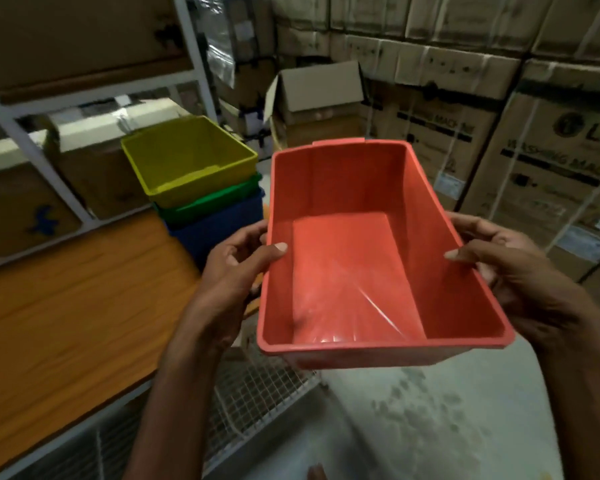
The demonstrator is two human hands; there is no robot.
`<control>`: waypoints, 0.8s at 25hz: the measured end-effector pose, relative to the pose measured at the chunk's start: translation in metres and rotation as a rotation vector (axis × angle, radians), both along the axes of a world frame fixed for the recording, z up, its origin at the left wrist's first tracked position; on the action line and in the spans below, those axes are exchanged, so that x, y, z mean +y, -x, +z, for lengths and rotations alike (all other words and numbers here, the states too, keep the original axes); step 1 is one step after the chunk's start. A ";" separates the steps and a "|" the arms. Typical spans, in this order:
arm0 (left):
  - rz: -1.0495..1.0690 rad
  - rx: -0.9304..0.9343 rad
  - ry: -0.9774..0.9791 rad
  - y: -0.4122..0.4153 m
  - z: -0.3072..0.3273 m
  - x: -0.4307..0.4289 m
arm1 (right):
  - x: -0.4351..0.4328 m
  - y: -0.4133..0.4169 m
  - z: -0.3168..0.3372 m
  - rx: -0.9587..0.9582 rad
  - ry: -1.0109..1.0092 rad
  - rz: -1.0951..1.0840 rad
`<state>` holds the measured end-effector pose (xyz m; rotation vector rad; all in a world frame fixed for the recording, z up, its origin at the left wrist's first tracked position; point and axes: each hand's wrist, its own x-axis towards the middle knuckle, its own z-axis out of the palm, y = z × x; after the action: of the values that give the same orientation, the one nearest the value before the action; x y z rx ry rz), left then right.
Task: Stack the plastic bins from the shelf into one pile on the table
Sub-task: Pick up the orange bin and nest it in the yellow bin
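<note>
The left hand (238, 268) grips the left long wall of the red bin (343, 271), thumb hooked over the rim and lying inside. The right hand (510, 268) clamps the opposite wall the same way. The fingers of both hands curl under or behind the walls and are mostly hidden, as is the bin's underside.

The red bin hangs in the air over the floor (430, 410), to the right of the table (66, 289). Its mouth faces up and its long axis runs away from the person. The near end sits lower in the view, and a small tab shows on the far rim.

On the table's far right corner stand three nested bins: a yellow bin (187, 161) on top, a green bin (219, 200) showing little more than its rim, and a blue bin (219, 230) at the bottom. The blue bin's lower right is covered by the left hand and the red bin, so I cannot tell whether they touch.

Boxes (551, 161) fill the background, blurred. Mesh (257, 386) lies below the table edge. A dark shape at the bottom edge is cut off and unreadable.
</note>
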<state>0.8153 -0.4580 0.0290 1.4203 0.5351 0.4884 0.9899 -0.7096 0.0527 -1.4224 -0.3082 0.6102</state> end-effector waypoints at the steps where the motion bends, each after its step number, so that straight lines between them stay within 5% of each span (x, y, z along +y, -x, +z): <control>1: 0.015 -0.021 -0.015 -0.004 0.011 0.007 | 0.012 -0.010 0.011 -0.014 -0.020 0.003; 10: 0.277 -0.148 -0.176 -0.029 0.095 0.083 | 0.143 -0.094 0.094 -0.118 -0.120 0.243; 20: 0.672 -0.206 -0.240 -0.064 0.111 0.164 | 0.308 -0.173 0.114 -0.221 -0.228 0.560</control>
<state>0.8791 -0.2936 0.1400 1.3731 0.8056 1.2562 1.1627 -0.4015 0.1671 -1.1802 -0.9427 0.8390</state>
